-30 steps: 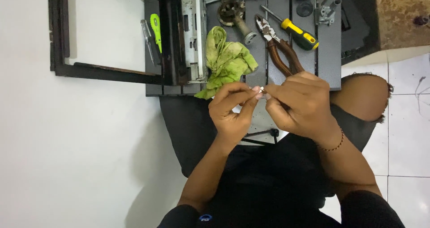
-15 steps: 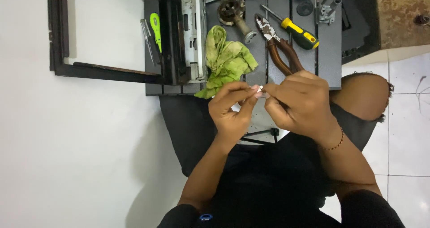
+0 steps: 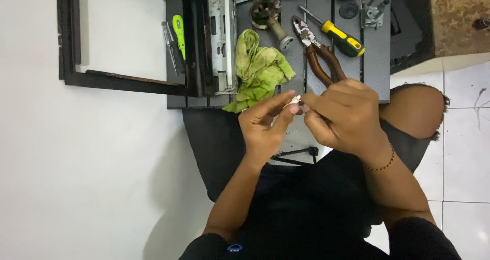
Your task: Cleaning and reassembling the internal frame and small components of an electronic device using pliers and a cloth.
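My left hand [image 3: 265,125] and my right hand [image 3: 344,114] meet in front of me, over my lap. Between their fingertips they pinch a small pale metal part [image 3: 296,102]; most of it is hidden by the fingers. Both hands hover just in front of the near edge of a dark metal panel [image 3: 377,61]. A crumpled green rag [image 3: 260,68] lies right behind my left hand. Brown-handled pliers [image 3: 319,56] lie just behind my right hand.
On the panel lie a yellow-handled screwdriver [image 3: 342,38], a green-handled tool [image 3: 178,33], a grey lock body [image 3: 219,40], a round metal fitting [image 3: 268,15] and small parts [image 3: 357,0]. A dark frame [image 3: 117,81] lies on the white floor at left. My knee [image 3: 416,107] is at right.
Both hands stay together on the small part; the fingers have shifted only slightly.
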